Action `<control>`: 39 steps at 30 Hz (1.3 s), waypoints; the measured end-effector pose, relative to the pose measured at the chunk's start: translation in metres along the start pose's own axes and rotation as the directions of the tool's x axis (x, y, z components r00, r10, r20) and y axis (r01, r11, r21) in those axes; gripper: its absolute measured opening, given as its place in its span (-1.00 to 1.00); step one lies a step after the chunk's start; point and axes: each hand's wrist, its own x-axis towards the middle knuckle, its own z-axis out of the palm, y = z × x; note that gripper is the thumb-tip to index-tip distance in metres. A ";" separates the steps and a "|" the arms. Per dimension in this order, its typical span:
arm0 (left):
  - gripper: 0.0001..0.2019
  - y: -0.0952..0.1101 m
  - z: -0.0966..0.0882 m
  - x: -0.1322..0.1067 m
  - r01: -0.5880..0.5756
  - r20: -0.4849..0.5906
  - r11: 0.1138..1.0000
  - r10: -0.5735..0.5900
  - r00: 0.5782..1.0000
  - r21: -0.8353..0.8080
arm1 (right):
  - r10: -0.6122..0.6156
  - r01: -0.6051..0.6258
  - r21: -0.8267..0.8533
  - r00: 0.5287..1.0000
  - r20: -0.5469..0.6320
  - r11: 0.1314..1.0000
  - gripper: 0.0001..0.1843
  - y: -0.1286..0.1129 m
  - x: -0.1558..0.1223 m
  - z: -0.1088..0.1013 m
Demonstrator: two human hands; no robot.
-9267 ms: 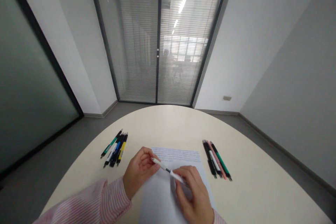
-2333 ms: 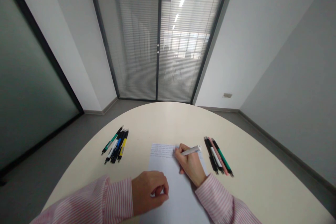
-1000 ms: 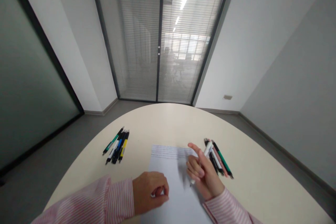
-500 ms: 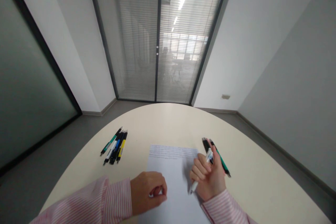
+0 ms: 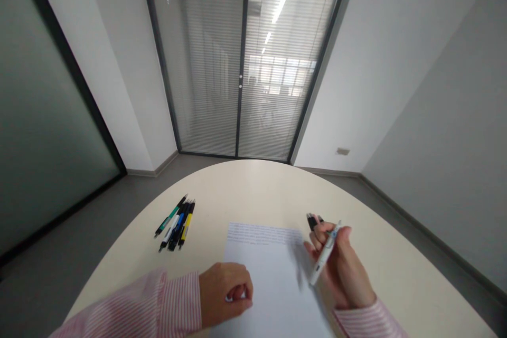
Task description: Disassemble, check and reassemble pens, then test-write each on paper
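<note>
In the head view, my right hand holds a white pen between thumb and fingers, palm turned up and fingers partly bent. The pen slants over the right edge of a white sheet of paper, its lower end pointing toward the sheet. Small lines of writing run along the sheet's top. My left hand rests on the sheet's left side, curled in a loose fist, with nothing seen in it. Beyond my right fingers lie dark pens, mostly hidden by that hand.
On the table's left lies a group of several pens, among them a green pen and a yellow pen. The round cream table curves toward a glass door with blinds.
My right hand has moved right and its grip on the white pen has loosened from a fist to the fingertips. It now covers more of the pens behind. My left hand stays put.
</note>
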 end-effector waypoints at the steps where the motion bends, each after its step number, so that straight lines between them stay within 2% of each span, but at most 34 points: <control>1: -0.95 0.000 0.000 0.000 -0.002 0.000 1.000 0.002 1.000 -0.001 | -0.041 0.040 -0.066 0.999 -0.015 0.997 -0.53 -0.007 0.002 -0.010; 3: -0.95 0.000 0.000 0.000 -0.008 -0.001 1.000 0.008 1.000 -0.007 | -0.075 0.060 -0.256 0.996 -0.050 0.965 -0.56 -0.020 0.007 -0.035; 6: -0.96 0.000 0.001 0.000 -0.002 0.000 1.000 0.002 1.000 -0.010 | -0.249 0.146 -0.496 0.957 -0.147 0.856 -0.60 -0.037 0.014 -0.072; 8: -0.96 0.000 0.002 0.001 0.006 0.003 1.000 -0.006 1.000 -0.007 | -0.317 0.111 -0.672 0.929 -0.191 0.732 -0.58 -0.043 0.018 -0.092; 10: -0.96 -0.001 0.003 0.001 0.005 0.007 1.000 -0.005 1.000 0.003 | -0.400 -0.001 -0.834 0.877 -0.266 0.552 -0.59 -0.044 0.020 -0.106; 12: -0.96 -0.001 0.003 0.001 -0.001 0.012 1.000 0.001 1.000 0.013 | -0.469 -0.114 -0.924 0.835 -0.288 0.365 -0.64 -0.042 0.021 -0.113; 13: -0.97 -0.001 0.003 0.001 -0.003 0.013 1.000 0.002 1.000 0.017 | -0.486 -0.147 -0.948 0.830 -0.274 0.282 -0.64 -0.041 0.021 -0.114; 16: -0.95 0.000 0.002 0.001 0.004 0.014 1.000 -0.004 1.000 0.018 | -0.467 -0.139 -0.986 0.868 -0.166 0.093 -0.60 -0.035 0.020 -0.112; 19: -0.96 0.001 0.002 0.001 0.009 0.015 1.000 -0.010 1.000 0.020 | -0.445 -0.097 -0.995 0.891 -0.084 -0.005 -0.63 -0.030 0.018 -0.108; 21: -0.97 0.001 0.002 0.001 0.003 0.012 1.000 -0.003 1.000 0.025 | -0.435 -0.072 -0.997 0.898 -0.063 -0.004 -0.63 -0.027 0.017 -0.107; 26: -0.98 -0.003 0.005 0.002 -0.009 0.016 0.999 0.009 1.000 0.032 | -0.390 -0.035 -0.996 0.918 -0.066 0.087 -0.63 -0.021 0.018 -0.110; 33: -0.98 -0.004 0.005 0.002 -0.023 0.024 0.999 0.022 0.999 0.031 | -0.383 -0.025 -0.996 0.922 -0.058 0.090 -0.62 -0.021 0.023 -0.115; 35: -0.98 -0.003 0.005 0.002 -0.027 0.017 0.999 0.027 0.999 0.025 | -0.422 0.001 -0.997 0.906 -0.030 0.074 -0.61 -0.024 0.021 -0.107; 37: -0.98 -0.003 0.004 0.002 -0.031 0.015 0.999 0.030 0.999 0.027 | -0.434 0.069 -0.997 0.900 0.042 0.047 -0.63 -0.025 0.015 -0.089; 38: -0.98 -0.002 0.004 0.002 -0.031 0.015 0.999 0.030 0.999 0.030 | -0.421 0.115 -0.993 0.903 0.091 0.034 -0.66 -0.024 0.011 -0.076; 39: -0.98 -0.002 0.003 0.001 -0.028 0.015 0.999 0.028 0.999 0.031 | -0.358 0.218 -0.976 0.912 0.199 0.014 -0.68 -0.021 0.005 -0.061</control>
